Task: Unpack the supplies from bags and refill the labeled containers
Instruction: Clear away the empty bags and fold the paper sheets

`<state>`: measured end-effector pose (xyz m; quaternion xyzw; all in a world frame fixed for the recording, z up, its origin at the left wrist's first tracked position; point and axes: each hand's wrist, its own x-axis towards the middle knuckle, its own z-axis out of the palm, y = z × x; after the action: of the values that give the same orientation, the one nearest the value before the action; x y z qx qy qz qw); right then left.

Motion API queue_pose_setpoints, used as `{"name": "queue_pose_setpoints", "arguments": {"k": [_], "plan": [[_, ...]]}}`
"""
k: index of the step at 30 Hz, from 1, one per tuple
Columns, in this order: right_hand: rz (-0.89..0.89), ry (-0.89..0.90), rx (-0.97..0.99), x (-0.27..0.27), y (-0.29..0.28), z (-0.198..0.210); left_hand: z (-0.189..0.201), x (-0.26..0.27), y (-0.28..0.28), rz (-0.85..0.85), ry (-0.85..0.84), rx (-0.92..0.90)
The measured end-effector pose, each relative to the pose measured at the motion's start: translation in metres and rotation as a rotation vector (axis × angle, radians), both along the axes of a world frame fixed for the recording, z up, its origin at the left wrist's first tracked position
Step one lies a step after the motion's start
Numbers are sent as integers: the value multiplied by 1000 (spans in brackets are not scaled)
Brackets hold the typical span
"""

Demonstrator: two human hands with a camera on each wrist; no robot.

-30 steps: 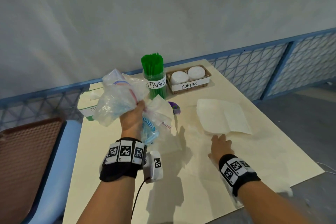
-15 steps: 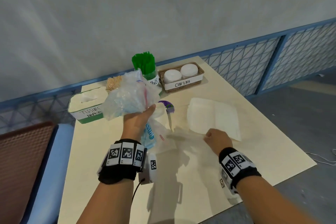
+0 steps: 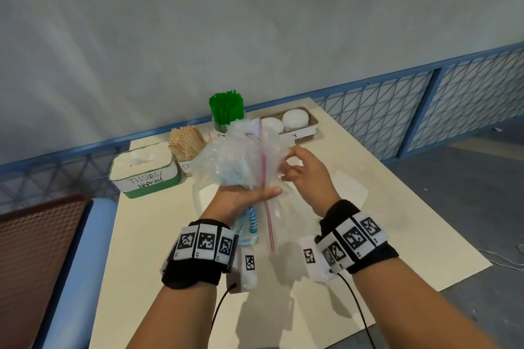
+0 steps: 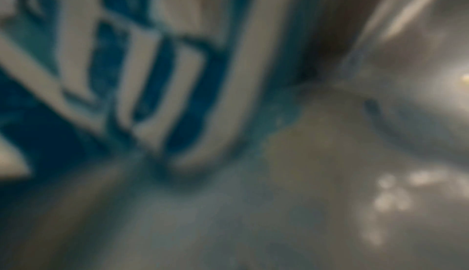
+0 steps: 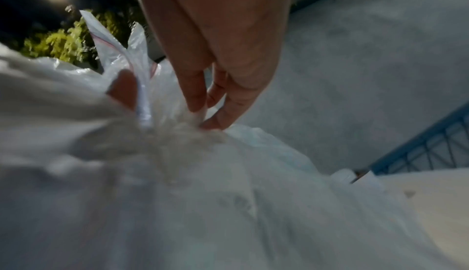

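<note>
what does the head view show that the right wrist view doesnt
Only the head view shows the left hand gripping the clear bags, plus the tissue box, wooden sticks, green straws and cup lid basket on the table. Only the right wrist view shows the fingertips pinching thin plastic up close. Both share the right hand on the bags and the blue railing.

I see bare forearms, each with a black fabric wristband (image 3: 195, 269) ringed by white square-coded marker tiles (image 3: 204, 244); thin black cables (image 3: 219, 309) trail from small white wrist-mounted camera units (image 3: 249, 266).
</note>
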<state>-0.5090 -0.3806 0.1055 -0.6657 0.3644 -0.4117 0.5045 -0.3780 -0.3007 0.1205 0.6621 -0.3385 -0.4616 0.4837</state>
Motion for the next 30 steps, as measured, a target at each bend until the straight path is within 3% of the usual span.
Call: {"name": "queue_pose_setpoints", "arguments": {"k": [2,7,10,12,13,15,17,20,26,30], "plan": [[73,-74,54,10,4,6,-2,-3,1,-40,-9,-1],[236,-161,111,17,7,13,-5,8,-3,49,-48,-6],[141,-164,110,9,3,4,-6,20,-6,254,-30,-76],[20,45,66,0,-5,-21,-5,30,-5,394,46,-83],[15,265,34,-5,-9,-39,-6,35,-4,427,55,-90],[125,754,1,-14,-13,-81,-5,40,-1,466,52,-112],[245,1024,0,-18,-12,-115,-7,42,-3,525,55,-111],[291,1161,-85,-17,-14,-142,-11,40,-6,589,50,-116],[169,1239,-183,-14,-25,-155,-18,48,-9,625,-14,-125],[162,1193,-84,-14,-34,-155,-23,55,-11,609,15,-87]]}}
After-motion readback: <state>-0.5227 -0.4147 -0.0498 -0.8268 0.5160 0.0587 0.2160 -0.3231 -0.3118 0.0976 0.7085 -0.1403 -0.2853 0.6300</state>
